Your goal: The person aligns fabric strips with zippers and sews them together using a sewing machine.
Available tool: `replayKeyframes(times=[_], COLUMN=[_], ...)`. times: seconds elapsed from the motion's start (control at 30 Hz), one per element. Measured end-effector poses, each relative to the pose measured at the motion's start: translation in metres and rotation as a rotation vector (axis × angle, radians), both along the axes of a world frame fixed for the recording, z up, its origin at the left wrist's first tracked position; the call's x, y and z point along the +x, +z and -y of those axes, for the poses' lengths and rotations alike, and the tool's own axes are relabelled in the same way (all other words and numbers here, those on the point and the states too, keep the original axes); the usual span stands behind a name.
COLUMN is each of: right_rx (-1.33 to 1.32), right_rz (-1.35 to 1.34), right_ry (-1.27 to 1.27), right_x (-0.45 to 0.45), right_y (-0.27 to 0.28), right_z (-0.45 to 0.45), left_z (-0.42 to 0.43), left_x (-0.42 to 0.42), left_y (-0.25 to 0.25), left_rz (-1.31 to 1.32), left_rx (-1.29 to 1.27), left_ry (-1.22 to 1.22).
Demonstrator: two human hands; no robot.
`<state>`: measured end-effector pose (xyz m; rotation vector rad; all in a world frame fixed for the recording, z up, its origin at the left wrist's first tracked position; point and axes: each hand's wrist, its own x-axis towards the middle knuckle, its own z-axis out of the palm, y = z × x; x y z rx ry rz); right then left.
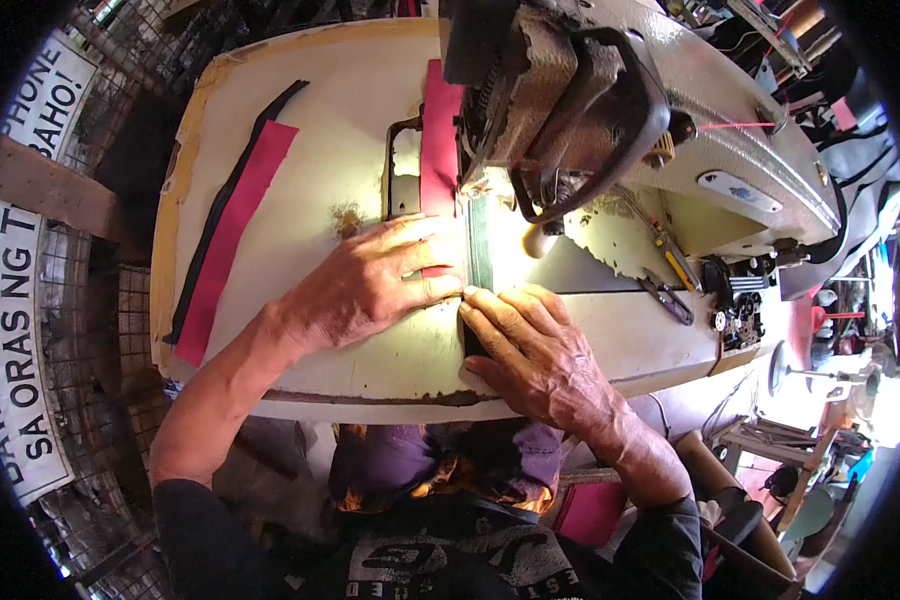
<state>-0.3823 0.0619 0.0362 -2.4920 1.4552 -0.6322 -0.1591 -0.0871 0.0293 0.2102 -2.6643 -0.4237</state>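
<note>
Pink strip [440, 150] runs from near the table's [370, 368] far edge to the left hand [375, 285], which lies palm down over it, fingers stretched and slightly parted. The right hand [535, 345] bends over a dark strip [480, 240] toward the near edge; whether it grips or only presses, I cannot tell. At the right edge, a tray [743, 358] holds small metal and black parts [740, 318].

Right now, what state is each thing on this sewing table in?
Left hand, resting over the red strip.
Red strip, flat, partly covered.
Right hand, fingers bent, at the dark strip.
Dark strip, partly hidden.
Loose red strip, flat.
Black strip, beside the loose red one.
Screwdriver, lying down.
Sewing machine, running or stopped: cannot tell.
</note>
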Motion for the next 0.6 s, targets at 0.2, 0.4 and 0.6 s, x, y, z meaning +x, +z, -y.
replayKeyframes(times=[0.2, 0.4, 0.6], right_rx=[0.021, 0.140, 0.088], right_rz=[-0.064, -0.125, -0.092], right_ry=[-0.017, -0.072, -0.056], right_x=[-0.006, -0.004, -0.006], right_y=[-0.001, 0.003, -0.002], right_z=[0.025, 0.043, 0.042], left_z=[0.027, 0.045, 0.045], left_x=[-0.008, -0.009, -0.009], left_y=[-0.008, -0.006, -0.006], left_rz=[-0.025, -0.018, -0.004], left_rx=[-0.027, 0.012, -0.002], left_ry=[0.003, 0.012, 0.010])
